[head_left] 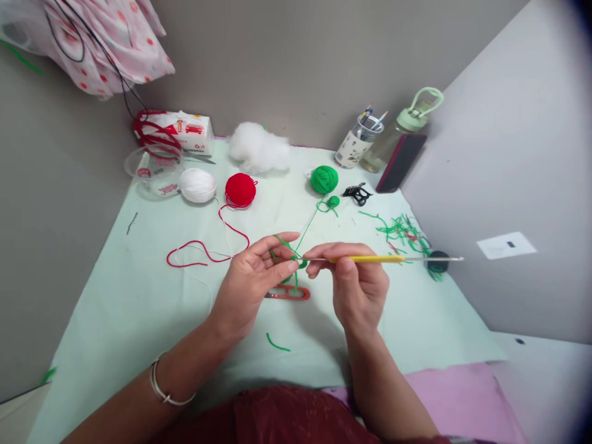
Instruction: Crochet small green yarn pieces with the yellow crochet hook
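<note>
Head view: a pale mint cover [139, 302] spreads over the tabletop, hemmed in by grey walls [287, 74] at the far edge and left side, with a paler panel [467, 154] to the right bearing a white plate [506, 245]. Above the far left corner hangs pink, red-spotted cloth [120, 46]; lilac fabric [467, 394] shows by the near right corner.

Over the tabletop's middle, my left hand [245, 277] pinches a small piece of green yarn work [303, 264] between thumb and fingers. My right hand [361, 287] grips a yellow-handled hook [370, 259], its thin tip at the yarn. A strand runs from there to the green ball [324, 179] towards the far edge — black clips [357, 194] lie just right of it.

Along the far edge, left to right, sit a tissue box [197, 132], white fluff [259, 147], a cup of pens [354, 148] and a bottle [383, 145], a phone [402, 163] leaning beside it. White [198, 185] and red [240, 190] yarn balls rest nearer me, on the left; green scraps [400, 229] litter the right edge. Orange snips [300, 293] lie below my hands — partly hidden.
</note>
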A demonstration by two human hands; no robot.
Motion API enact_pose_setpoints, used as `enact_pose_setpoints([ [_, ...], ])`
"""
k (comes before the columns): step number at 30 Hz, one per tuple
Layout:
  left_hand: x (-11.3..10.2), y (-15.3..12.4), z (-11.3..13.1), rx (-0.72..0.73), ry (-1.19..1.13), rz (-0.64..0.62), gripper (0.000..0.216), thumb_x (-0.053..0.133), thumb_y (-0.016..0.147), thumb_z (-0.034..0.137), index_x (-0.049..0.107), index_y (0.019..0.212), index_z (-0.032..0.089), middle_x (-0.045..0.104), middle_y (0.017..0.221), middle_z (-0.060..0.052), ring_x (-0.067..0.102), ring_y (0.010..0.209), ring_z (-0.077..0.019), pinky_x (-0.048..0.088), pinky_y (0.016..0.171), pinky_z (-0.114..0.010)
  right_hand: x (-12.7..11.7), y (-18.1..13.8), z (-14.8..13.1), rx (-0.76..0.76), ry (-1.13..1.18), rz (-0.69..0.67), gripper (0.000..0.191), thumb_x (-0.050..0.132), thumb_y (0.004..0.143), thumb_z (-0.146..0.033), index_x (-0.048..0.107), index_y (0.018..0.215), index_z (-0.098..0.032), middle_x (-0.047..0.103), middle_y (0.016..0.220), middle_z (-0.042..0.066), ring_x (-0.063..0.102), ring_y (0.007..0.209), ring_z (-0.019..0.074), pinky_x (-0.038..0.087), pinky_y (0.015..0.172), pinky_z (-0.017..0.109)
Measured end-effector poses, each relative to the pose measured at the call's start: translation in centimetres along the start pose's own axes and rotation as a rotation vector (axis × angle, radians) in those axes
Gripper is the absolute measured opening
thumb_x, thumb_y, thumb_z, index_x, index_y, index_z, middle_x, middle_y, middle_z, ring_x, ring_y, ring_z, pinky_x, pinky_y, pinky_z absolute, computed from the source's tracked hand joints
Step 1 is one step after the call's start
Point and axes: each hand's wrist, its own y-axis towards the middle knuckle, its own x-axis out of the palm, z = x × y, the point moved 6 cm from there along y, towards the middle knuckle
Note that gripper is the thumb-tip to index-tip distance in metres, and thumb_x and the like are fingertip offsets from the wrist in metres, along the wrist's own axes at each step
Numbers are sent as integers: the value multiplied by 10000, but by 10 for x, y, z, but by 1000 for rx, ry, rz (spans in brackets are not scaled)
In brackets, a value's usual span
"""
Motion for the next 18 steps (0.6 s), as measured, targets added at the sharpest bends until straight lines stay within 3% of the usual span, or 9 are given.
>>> enact_pose_setpoints([
  [6,0,2,5,46,49,16,318,875,786,190,824,1097,230,655,797,40,638,702,-90,588,588,-162,6,-2,-11,-194,-165,-54,218,560,1073,-203,766,1122,-258,811,1011,54,742,756,160,635,641,320],
  [11,-4,0,7,77,96,50,299,877,790,191,830,1081,240,668,816,46,650,718,-73,582,621,-136,10,-5,-19,-319,-293,-98,255,550,1068,-164,758,1174,-266,809,956,53,784,881,204,651,712,357],
  [18,-6,0,6,87,134,60,297,872,799,206,818,1091,225,682,830,40,654,733,-82,569,640,-155,13,-5,-23,-371,-371,-149,258,532,1067,-139,746,1168,-243,809,933,56,800,946,210,669,781,367],
])
